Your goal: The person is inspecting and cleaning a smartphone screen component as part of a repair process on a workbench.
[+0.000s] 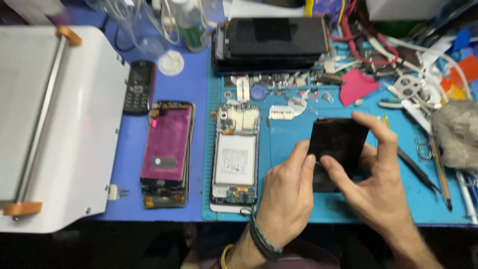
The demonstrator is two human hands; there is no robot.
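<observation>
Head view: black glass panel (pixel 334 149) pinched between left hand (pixel 286 197) thumb and right hand (pixel 371 187) fingers, both clenched on it; lower edge hidden behind thumbs. Opened phone (pixel 235 155) just left of grip; tweezers (pixel 418 172) right, partly covered

A blue table (pixel 164 84) carries an opened phone (pixel 235 154); left of it lies a purple-backed screen (pixel 168 152), beyond that a white machine (pixel 55 124), behind it a stack of dark screens (pixel 271 42)
</observation>
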